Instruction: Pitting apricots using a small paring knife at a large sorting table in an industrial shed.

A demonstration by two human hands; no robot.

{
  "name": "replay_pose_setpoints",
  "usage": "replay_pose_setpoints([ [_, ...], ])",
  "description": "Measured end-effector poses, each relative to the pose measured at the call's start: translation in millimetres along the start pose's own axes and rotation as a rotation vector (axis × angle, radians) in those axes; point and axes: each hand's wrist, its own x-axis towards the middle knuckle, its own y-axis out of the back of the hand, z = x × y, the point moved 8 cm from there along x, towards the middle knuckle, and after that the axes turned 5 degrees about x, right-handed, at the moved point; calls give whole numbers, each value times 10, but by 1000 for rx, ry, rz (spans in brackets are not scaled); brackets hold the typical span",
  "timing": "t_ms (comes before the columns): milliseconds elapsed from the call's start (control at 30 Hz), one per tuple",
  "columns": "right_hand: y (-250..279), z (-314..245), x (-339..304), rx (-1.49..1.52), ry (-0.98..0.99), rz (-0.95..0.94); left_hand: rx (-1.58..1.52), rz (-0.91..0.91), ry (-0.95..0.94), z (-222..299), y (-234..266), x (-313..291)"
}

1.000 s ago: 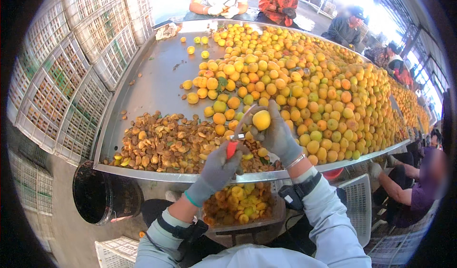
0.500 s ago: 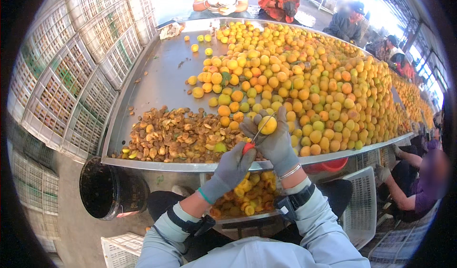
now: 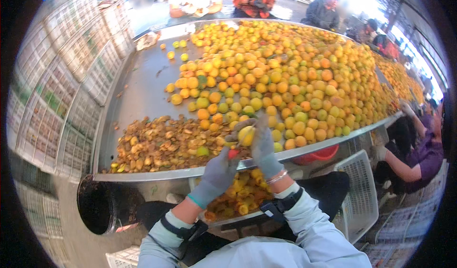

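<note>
My right hand (image 3: 262,145), in a grey glove, grips a yellow apricot (image 3: 246,135) just above the front rim of the metal table (image 3: 143,87). Close beside it, my left hand (image 3: 220,169), also gloved grey, holds a small knife with a red handle (image 3: 233,154) whose tip meets the fruit. A heap of brown pits and scraps (image 3: 162,144) lies on the table left of my hands. A large pile of yellow and orange apricots (image 3: 285,77) covers the table beyond. Below the rim, a tray of cut apricot halves (image 3: 240,197) sits over my lap.
A black bucket (image 3: 102,206) stands at the lower left under the table. Stacked white crates (image 3: 52,92) line the left side, and a white crate (image 3: 354,196) stands to my right. Other people sit along the far and right edges of the table.
My view has shifted a little. Both hands have dropped closer to the table's front rim, still holding the apricot and the knife together.
</note>
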Motion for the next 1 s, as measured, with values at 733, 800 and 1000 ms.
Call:
replay_pose_setpoints([
  [733, -282, -428, -512, 206, -17, -192, -411, 20, 1, -93, -47, -135],
  [800, -304, -371, -527, 403, -63, -228, -377, 1, -9, -53, -41, -133],
  [1000, -92, -300, -458, -505, 146, -201, -389, -50, 22, -31, -110, -127],
])
